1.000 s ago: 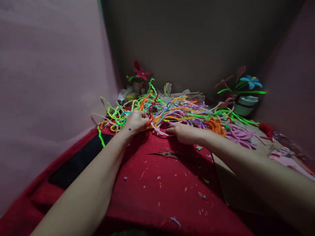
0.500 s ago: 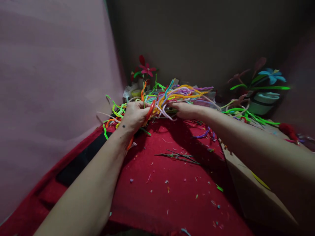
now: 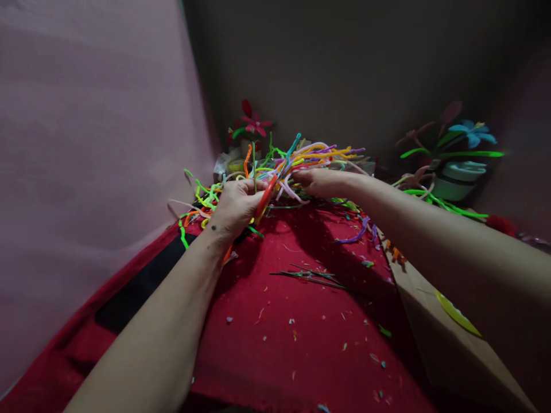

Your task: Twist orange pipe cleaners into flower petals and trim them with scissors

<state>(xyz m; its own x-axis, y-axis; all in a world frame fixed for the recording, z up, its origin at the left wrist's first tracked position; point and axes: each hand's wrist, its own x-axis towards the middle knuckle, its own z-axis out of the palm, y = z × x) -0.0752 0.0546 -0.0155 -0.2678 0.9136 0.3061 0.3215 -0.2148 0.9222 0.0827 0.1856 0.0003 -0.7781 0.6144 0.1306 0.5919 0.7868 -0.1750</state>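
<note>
My left hand (image 3: 240, 203) is closed, its thumb and fingers pinched around a thin green stem (image 3: 253, 166) that stands upright. A smooth orange-red curved piece (image 3: 267, 198) sticks out by its thumb; its kind is unclear. To the right, my right hand (image 3: 316, 182) reaches into a loose bundle of colourful pipe cleaners (image 3: 322, 154), purple, orange, lilac and teal. Its fingers are bent around some of them, with the fingertips partly hidden. Below lie several thin dark green wires (image 3: 307, 277) on the red cloth (image 3: 258, 367).
Bright green pipe cleaners (image 3: 206, 195) spread at the left, near a flat black object (image 3: 138, 281). Pink flowers (image 3: 257, 124) stand behind. A blue flower (image 3: 473, 135) rises by a pale pot (image 3: 460, 179). Cardboard (image 3: 430, 321) borders the cloth, which carries scattered scraps.
My right hand has shifted slightly left and up in the bundle, and the pipe cleaners have moved with it. My left hand stays nearly in place; the orange-red piece sits a little further right.
</note>
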